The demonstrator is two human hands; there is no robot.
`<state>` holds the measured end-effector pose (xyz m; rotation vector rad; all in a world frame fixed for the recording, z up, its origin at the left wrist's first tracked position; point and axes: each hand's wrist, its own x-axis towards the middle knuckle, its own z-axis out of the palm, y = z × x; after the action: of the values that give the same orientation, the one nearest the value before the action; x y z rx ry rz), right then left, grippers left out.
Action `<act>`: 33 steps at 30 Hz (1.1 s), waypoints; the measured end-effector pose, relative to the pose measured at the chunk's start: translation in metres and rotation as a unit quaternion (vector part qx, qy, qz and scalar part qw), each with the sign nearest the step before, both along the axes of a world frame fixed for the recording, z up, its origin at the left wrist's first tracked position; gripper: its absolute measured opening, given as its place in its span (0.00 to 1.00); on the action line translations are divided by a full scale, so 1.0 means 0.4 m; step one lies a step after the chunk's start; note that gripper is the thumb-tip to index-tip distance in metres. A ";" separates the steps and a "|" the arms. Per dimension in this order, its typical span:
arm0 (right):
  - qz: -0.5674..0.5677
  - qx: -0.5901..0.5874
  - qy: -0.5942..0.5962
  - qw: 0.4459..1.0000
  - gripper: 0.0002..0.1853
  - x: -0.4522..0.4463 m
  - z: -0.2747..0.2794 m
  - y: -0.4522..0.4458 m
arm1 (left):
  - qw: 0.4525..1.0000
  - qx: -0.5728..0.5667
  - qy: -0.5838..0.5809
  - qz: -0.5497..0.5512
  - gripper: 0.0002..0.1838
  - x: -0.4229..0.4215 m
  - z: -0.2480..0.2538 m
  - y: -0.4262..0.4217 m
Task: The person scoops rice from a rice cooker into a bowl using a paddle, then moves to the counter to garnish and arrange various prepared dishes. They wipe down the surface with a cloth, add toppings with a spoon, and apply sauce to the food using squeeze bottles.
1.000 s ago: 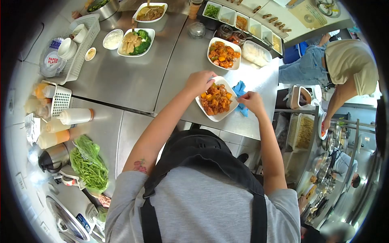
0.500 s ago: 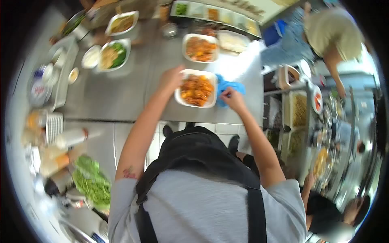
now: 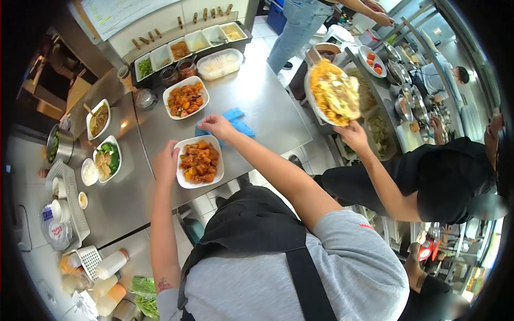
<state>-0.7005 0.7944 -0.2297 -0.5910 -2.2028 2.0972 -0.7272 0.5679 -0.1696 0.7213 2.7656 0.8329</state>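
A square white bowl (image 3: 182,181) of saucy orange-brown chunks stands near the front edge of the steel table. My left hand (image 3: 167,159) is at its left rim, fingers curled against the side. Just beyond the far rim, my right hand (image 3: 218,128) has its fingertips pinched on the near-left end of a crumpled blue cloth (image 3: 239,124). The rest of the cloth spreads out on the table behind the hand. A second white bowl (image 3: 202,109) with similar food sits farther back.
On my right, a co-worker's hand (image 3: 353,138) holds out a plate of egg-topped noodles (image 3: 333,96). Topping tubs (image 3: 179,51) line the table's back, beside a clear container (image 3: 219,63). Bowls of greens (image 3: 108,160) and stew (image 3: 98,119) stand left, near a basket (image 3: 69,198).
My view has turned to the right. My right hand has shifted from the bowl's right side to behind its far rim, still at the cloth. A co-worker has come close with the noodle plate.
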 end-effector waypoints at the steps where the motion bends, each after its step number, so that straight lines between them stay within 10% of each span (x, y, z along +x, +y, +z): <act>1: 0.018 -0.020 -0.016 1.000 0.17 0.023 0.017 -0.023 | 1.000 0.014 -0.004 0.018 0.11 0.009 -0.011 -0.007; 9: 0.007 -0.108 -0.020 0.994 0.15 0.152 0.050 -0.097 | 0.984 0.019 0.061 0.168 0.14 0.095 -0.069 -0.140; 12: -0.070 -0.057 0.013 0.996 0.13 0.195 0.068 -0.180 | 0.963 0.117 -0.035 0.241 0.19 0.102 -0.216 -0.205; 21: -0.295 -0.340 0.028 0.893 0.09 0.280 0.033 -0.271 | 0.803 0.332 -0.364 0.335 0.16 0.288 -0.093 -0.174; 27: -0.276 -0.394 -0.071 0.874 0.12 0.344 0.066 -0.292 | 0.623 0.491 -0.548 0.266 0.14 0.359 -0.074 -0.098; 33: -0.048 -0.338 -0.142 0.929 0.15 0.365 0.138 -0.302 | 0.656 0.384 -0.593 0.268 0.14 0.352 -0.110 -0.039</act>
<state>-0.5545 0.6734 -0.1745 -1.0663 -1.4439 2.8498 -0.5864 0.5523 -0.2137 -0.5555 1.2848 1.7501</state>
